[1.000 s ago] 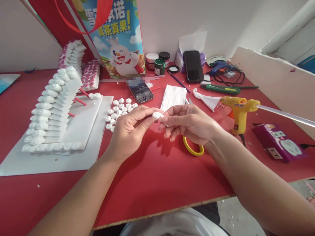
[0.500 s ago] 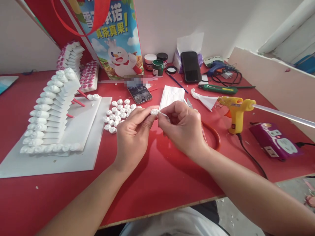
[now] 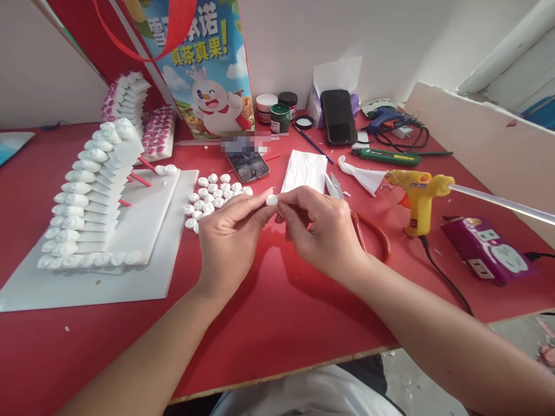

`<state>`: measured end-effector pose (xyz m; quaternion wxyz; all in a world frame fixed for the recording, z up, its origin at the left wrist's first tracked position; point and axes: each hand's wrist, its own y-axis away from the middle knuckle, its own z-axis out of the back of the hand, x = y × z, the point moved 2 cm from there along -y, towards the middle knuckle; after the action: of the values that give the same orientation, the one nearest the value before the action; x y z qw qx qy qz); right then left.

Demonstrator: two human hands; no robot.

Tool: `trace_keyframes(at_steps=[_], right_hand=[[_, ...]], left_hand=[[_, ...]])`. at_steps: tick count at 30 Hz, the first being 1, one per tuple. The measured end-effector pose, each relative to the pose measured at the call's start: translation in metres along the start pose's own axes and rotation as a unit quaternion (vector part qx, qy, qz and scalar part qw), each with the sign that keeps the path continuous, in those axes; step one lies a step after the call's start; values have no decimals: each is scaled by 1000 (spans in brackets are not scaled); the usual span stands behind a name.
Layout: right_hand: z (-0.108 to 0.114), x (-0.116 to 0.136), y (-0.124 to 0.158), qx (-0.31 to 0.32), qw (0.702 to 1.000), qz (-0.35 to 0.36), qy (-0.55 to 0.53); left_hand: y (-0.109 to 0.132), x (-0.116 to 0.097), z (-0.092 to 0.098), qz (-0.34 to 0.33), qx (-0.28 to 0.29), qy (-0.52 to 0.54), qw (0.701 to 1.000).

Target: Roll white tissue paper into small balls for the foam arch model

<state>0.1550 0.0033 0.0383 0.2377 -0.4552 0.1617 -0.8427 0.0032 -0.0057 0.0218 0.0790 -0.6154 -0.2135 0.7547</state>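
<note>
A small white paper rose (image 3: 272, 200) is pinched between the fingertips of both hands above the red table. My left hand (image 3: 232, 231) is closed on its left side, and my right hand (image 3: 321, 222) grips it from the right. Behind my left hand lies a group of similar white paper roses (image 3: 212, 193), partly covered by the fingers. Just beyond the rose rests a stack of white paper strips (image 3: 304, 170). Scissors (image 3: 370, 231) with orange handles lie partly hidden beside my right hand.
On the left, a white rose-trimmed structure (image 3: 93, 196) stands on white boards (image 3: 169, 254). A yellow glue gun (image 3: 418, 199) and purple power strip (image 3: 489, 248) are at right. Behind are a phone (image 3: 249, 164), paint jars (image 3: 280, 118), another phone (image 3: 338, 118) and a bag (image 3: 212, 86).
The loose paper end seen between my right fingers is no longer visible. My right fingers have closed in against the rose. The camera view has shifted slightly.
</note>
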Motion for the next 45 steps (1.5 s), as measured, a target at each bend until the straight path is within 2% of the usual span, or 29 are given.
trace_keyframes(at_steps=[5, 9, 13, 16, 20, 22, 24, 26, 27, 30, 31, 33, 40, 42, 45], right_hand=[[9, -6, -5, 76, 996, -20, -33], [11, -8, -7, 118, 992, -40, -27], [10, -7, -8, 110, 989, -91, -26], [11, -6, -9, 100, 986, -125, -51], [12, -5, -8, 114, 988, -102, -26], [12, -5, -8, 114, 990, -88, -11], [13, -4, -10, 112, 987, -103, -50], [12, -6, -12, 120, 962, -176, -172], [11, -7, -14, 127, 931, -231, -250], [9, -11, -17, 151, 808, -380, -423], [8, -11, -17, 156, 781, -406, -449], [8, -12, -19, 155, 755, -424, -475], [9, -16, -18, 154, 755, -398, -499], [10, -16, -18, 155, 771, -389, -481], [11, -14, -19, 148, 819, -351, -430]], left_hand=[[-4, 0, 6, 62, 23, 6, 998], [-5, 2, 7, 75, 50, 9, 996], [-6, 3, 6, 62, 49, 6, 997], [-7, 5, 6, 95, 54, 17, 994], [-10, 8, 6, 149, 102, 75, 981], [-12, 9, 7, 153, 135, 81, 976], [-15, 9, 9, 141, 147, 74, 976], [-17, 11, 12, 120, 137, 64, 981], [-18, 11, 13, 109, 131, 59, 984], [-20, 13, 16, 81, 121, 34, 989], [-21, 13, 16, 74, 118, 25, 990], [-22, 13, 18, 64, 111, 12, 992], [-23, 9, 19, 26, 128, 0, 991], [-23, 9, 19, 25, 126, -9, 992], [-23, 9, 19, 28, 112, -19, 993]])
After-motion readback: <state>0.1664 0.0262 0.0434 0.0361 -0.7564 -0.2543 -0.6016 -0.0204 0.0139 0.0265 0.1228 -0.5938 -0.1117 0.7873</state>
